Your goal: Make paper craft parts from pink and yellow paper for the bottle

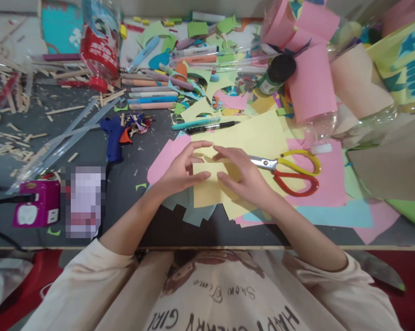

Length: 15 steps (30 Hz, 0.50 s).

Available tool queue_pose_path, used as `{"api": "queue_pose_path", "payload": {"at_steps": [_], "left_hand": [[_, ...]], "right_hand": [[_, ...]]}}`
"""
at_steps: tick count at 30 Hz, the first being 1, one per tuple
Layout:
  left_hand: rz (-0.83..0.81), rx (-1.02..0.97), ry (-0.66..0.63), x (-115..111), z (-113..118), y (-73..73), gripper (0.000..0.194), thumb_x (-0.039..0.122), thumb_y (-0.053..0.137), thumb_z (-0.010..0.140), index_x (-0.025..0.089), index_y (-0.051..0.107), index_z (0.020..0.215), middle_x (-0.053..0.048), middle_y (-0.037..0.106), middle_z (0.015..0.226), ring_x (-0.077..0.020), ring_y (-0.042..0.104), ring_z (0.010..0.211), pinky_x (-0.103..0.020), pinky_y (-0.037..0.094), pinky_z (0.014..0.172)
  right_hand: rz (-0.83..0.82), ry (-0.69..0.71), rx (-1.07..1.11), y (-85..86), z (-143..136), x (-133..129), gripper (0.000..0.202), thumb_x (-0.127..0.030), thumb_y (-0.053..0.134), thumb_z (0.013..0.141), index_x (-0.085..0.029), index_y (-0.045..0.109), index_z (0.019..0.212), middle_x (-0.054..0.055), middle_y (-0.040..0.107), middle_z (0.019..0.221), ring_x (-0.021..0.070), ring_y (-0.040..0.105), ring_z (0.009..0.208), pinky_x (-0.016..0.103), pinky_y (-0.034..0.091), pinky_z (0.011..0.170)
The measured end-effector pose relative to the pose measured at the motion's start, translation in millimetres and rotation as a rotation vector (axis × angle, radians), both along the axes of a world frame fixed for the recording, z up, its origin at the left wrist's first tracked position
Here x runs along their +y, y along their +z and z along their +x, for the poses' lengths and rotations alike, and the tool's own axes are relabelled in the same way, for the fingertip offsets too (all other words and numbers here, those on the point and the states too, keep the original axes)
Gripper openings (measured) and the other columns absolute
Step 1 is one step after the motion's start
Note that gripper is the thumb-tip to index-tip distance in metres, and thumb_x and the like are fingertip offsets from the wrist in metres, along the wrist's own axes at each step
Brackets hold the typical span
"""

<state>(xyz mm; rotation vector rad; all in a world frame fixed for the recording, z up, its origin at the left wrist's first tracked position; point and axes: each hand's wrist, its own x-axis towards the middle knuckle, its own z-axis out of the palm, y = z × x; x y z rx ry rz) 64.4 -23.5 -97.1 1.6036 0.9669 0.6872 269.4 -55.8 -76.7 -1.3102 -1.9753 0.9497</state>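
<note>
Right hand (244, 174) uncurled, left hand (183, 168) at small rectangular yellow paper (207, 195), grip indeterminable; a rightward sweep could knock yellow-and-red-handled metal scissors (267, 162) at 3 o'clock.

Blue glue gun (113, 140), purple power cube (50, 195), red-labelled bottle (100, 50)

Left hand (185, 169): thumb over yellow paper (207, 195)
Right hand (242, 174): at its right side
Scissors (267, 162): farther right
Glue gun (114, 140): left
</note>
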Motion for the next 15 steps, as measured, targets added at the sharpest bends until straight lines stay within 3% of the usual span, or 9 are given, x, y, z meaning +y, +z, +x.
{"api": "queue_pose_path", "payload": {"at_steps": [3,6,8,12,15], "left_hand": [[-0.021,-0.016,0.134,2.2,-0.1,-7.9,0.051,0.049,0.067,0.083,0.026,0.053,0.126,0.003,0.06,0.066,-0.0123,0.058,0.054,-0.021,0.044,0.048],[-0.085,-0.131,0.273,4.6,-0.3,-14.6,0.044,0.05,0.062,0.085,0.024,0.057,0.119,0.001,0.064,0.072,-0.0135,0.063,0.06,-0.023,0.049,0.053],[-0.094,-0.167,0.312,5.6,0.3,-15.4,0.039,0.048,0.064,0.083,0.023,0.062,0.113,-0.001,0.067,0.077,-0.0136,0.064,0.063,-0.023,0.05,0.054],[0.062,-0.058,0.391,4.9,3.5,-9.3,0.024,0.04,0.071,0.077,0.02,0.07,0.091,-0.005,0.073,0.089,-0.0142,0.066,0.075,-0.021,0.049,0.055],[0.17,0.018,0.314,2.4,5.6,-2.4,0.02,0.039,0.069,0.079,0.021,0.074,0.084,-0.004,0.075,0.086,-0.0138,0.065,0.07,-0.021,0.048,0.053]], "right_hand": [[-0.156,-0.115,0.205,-9.5,-8.9,-3.9,0.029,-0.022,0.055,0.081,-0.024,0.06,0.109,0.008,0.069,0.107,0.0241,0.063,0.101,0.045,0.05,0.093],[-0.295,-0.276,0.43,-17.0,-11.2,-5.9,0.015,-0.025,0.059,0.078,-0.024,0.054,0.092,0.003,0.063,0.092,0.0182,0.061,0.088,0.036,0.05,0.083],[-0.362,-0.351,0.542,-20.1,-11.5,-5.7,0.017,-0.028,0.063,0.077,-0.024,0.05,0.087,-0.001,0.057,0.085,0.0146,0.056,0.078,0.03,0.048,0.073],[-0.449,-0.308,0.628,-20.4,-11.5,-3.8,0.025,-0.033,0.071,0.074,-0.024,0.049,0.078,-0.004,0.049,0.074,0.0116,0.048,0.066,0.026,0.042,0.06],[-0.475,-0.266,0.643,-17.9,-10.6,-1.8,0.028,-0.044,0.074,0.074,-0.024,0.055,0.081,-0.002,0.054,0.076,0.0127,0.051,0.069,0.027,0.043,0.06]]}}
